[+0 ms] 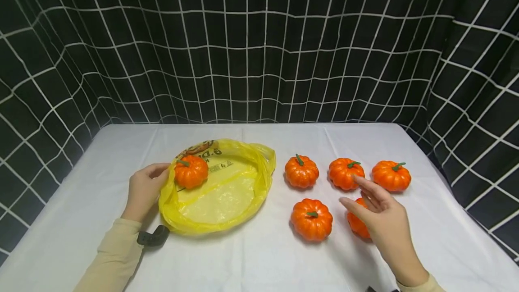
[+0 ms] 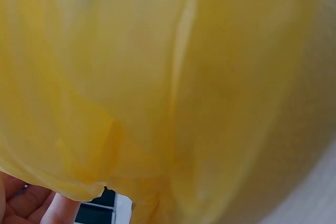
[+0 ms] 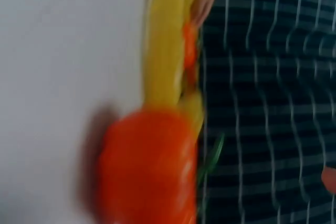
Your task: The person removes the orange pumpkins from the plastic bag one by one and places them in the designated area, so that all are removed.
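Note:
A yellow plastic bag (image 1: 219, 226) lies spread with its mouth facing up, and one small orange pumpkin (image 1: 191, 172) sits inside at the left. My left hand (image 1: 147, 188) pinches the bag's left rim; in the left wrist view the yellow film covers most of the picture, with fingers (image 2: 60, 209) at its edge. My right hand (image 1: 383, 220), thumb and fingers apart, hovers over a pumpkin (image 1: 357, 225) that it partly hides. Nothing is between its fingers. A blurred pumpkin (image 3: 149, 166) fills the lower part of the right wrist view.
Other pumpkins with green stems stand right of the bag: one at the front (image 1: 311, 220), a back row of one (image 1: 302, 171), another (image 1: 346, 173) and a third (image 1: 391, 176). A white cloth (image 1: 259, 265) covers the table. Black cloth with white grid lines (image 1: 251, 57) surrounds it.

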Available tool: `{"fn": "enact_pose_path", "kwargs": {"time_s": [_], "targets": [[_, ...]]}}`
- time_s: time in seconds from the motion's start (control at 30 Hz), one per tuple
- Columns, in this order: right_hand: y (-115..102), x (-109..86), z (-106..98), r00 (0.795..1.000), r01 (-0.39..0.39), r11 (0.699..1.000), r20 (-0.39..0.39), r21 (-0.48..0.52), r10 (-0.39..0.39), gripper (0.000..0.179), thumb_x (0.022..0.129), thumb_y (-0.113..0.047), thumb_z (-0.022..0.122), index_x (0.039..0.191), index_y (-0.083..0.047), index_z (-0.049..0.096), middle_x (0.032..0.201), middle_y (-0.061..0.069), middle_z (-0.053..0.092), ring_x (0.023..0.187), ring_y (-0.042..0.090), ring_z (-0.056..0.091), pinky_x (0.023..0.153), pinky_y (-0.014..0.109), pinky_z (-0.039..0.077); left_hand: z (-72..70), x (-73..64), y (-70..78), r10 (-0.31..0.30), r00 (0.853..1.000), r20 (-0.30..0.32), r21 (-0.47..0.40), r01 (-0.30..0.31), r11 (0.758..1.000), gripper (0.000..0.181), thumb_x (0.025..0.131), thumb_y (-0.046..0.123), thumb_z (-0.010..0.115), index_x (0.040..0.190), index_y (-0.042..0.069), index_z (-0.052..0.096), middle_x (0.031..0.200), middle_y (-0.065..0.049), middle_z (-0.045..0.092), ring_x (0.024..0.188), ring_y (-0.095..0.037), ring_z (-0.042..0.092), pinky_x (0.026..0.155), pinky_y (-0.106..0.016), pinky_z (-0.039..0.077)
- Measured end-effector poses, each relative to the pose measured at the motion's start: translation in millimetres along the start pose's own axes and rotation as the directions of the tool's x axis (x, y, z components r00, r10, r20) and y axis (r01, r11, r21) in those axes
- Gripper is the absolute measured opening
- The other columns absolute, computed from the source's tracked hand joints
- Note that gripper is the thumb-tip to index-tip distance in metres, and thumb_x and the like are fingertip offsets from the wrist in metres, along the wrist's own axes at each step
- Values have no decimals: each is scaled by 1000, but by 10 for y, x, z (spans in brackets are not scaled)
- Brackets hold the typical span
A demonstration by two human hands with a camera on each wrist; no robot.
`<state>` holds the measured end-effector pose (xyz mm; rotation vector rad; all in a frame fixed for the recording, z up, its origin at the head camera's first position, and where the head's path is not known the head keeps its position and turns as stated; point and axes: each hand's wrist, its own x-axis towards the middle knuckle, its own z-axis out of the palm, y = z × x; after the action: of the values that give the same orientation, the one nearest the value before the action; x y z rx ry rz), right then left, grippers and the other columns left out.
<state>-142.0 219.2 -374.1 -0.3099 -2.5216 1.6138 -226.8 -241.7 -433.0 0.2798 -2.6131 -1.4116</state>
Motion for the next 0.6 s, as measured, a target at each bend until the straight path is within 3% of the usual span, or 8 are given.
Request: {"fn": "enact_pose_path", "kwargs": {"time_s": [0.17, 0.23, 0.4, 0.6], "targets": [[-370, 28, 394, 971, 141, 978, 170, 156, -167, 65, 83, -22, 81, 141, -9, 54, 147, 6, 54, 139, 13, 49, 106, 15, 42, -9, 13, 39, 16, 1000, -7, 4, -16, 1000, 35, 99, 21, 55, 127, 2, 66, 129, -22, 65, 128, -37, 55, 110, -51, 44], [-475, 75, 558, 954, 172, 972, 219, 159, -205, 63, 83, -23, 81, 139, -9, 56, 148, 6, 54, 140, 17, 47, 110, 21, 40, -16, 28, 46, 28, 1000, -7, 2, -28, 1000, 35, 99, 22, 56, 127, 2, 65, 130, -22, 65, 128, -37, 55, 110, -51, 45], [-621, 172, 973, 924, 135, 975, 334, 178, -189, 63, 82, -20, 82, 139, -10, 56, 147, 5, 53, 141, 21, 46, 114, 32, 41, -22, 38, 24, 32, 999, -5, -1, -32, 999, 35, 98, 20, 56, 125, 1, 66, 129, -22, 65, 127, -38, 56, 109, -50, 45], [-737, 206, 1462, 900, 125, 972, 390, 199, -196, 64, 80, -16, 82, 138, -4, 56, 145, 11, 56, 140, 27, 48, 116, 38, 41, -20, 20, -3, 26, 1000, -17, -7, -26, 1000, 34, 97, 18, 56, 125, 2, 67, 126, -23, 67, 126, -38, 56, 108, -50, 46]]}}
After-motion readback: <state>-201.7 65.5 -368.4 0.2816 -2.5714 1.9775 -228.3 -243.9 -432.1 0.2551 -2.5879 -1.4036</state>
